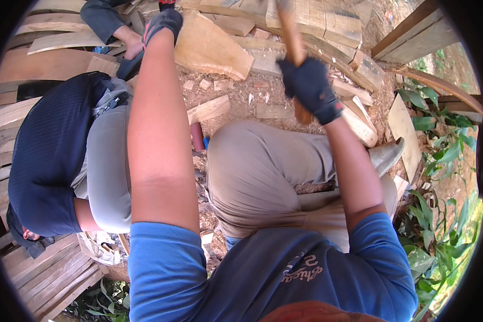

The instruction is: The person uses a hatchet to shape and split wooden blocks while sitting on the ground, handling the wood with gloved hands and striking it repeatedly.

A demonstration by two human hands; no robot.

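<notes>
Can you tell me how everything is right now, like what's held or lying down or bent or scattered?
Right hand: gloved, closed around a handle.
Wooden handle: held, upper end blurred.
Left hand: gloved, stretched far forward; its grip is unclear.
Broad board: lying down.
Small wood scraps: scattered on the ground.
Co-worker: bent forward.
Plants: leafy, green.

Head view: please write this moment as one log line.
left hand: gloved, hold unclear | right hand: grips wooden handle | nearby: wooden board

The gloved right hand (310,90) grips a wooden handle (291,35).
</notes>
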